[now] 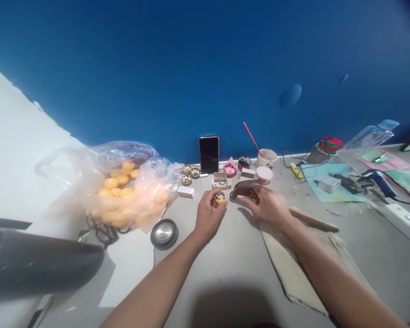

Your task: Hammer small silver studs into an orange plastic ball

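Note:
My left hand (pixel 210 212) pinches a small yellow ball (pixel 221 199) studded with shiny metal tacks, just above the table. My right hand (pixel 268 205) is closed round a hammer near its head (pixel 246 187). The wooden hammer handle (pixel 314 219) runs out behind the hand to the right. The hammer's round face is a short way right of the ball, apart from it. Behind the ball lies a small open box (pixel 221 178) with shiny bits in it, too small to make out. Several studded balls (pixel 195 172) sit together to the left.
A plastic bag (pixel 146 182) of yellow balls fills the left side. A phone (pixel 209 155) leans on the blue wall. Nearby are a small white box (pixel 186 192), a round metal lid (pixel 164 233), a white cup (pixel 267 157), a folded cloth (pixel 294 269) and a power strip (pixel 405 221).

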Demonstrator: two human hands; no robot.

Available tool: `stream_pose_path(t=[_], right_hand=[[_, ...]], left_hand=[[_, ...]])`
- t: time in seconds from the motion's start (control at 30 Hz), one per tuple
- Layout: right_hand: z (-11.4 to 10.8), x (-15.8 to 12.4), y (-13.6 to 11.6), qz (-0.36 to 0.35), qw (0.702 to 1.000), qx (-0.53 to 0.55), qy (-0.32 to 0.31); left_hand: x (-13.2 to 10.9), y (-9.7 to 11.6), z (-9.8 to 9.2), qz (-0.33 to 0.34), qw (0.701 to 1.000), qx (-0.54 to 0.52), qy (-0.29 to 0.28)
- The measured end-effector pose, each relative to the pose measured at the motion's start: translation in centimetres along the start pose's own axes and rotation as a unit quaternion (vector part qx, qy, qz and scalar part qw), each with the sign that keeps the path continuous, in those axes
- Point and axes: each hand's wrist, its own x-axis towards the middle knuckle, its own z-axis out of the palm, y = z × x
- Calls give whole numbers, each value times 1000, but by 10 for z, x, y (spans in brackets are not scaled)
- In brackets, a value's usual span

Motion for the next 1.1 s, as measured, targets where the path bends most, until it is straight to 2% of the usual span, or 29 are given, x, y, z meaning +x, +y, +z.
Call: stream_pose_path(t=[0.13,0.2,0.33,0.47,0.67,0.8,0.97,1.1], right_hand=[[-1,-7,-2,-91,983,-1,159],[-1,-10,-5,-146,968,16,205],[-1,-13,-9,-200,958,42,203],[-4,-13,-6,-188,949,61,246],[-4,-13,-9,-216,949,48,227],[-6,-16,-10,-195,944,53,261],[-6,-18,-13,-185,963,29,193],[-6,-18,-12,-205,951,61,222]], left_hand=[[1,-3,2,-11,1000,20,-2],[2,-2,2,-19,1000,16,-4],[1,5,2,-22,999,-10,-36],[1,12,1,-53,998,-25,-32],[1,15,1,-59,995,-64,-58],[0,17,0,-55,995,-73,-43],[2,16,0,-49,990,-112,-66],[3,13,1,-53,988,-129,-62]])
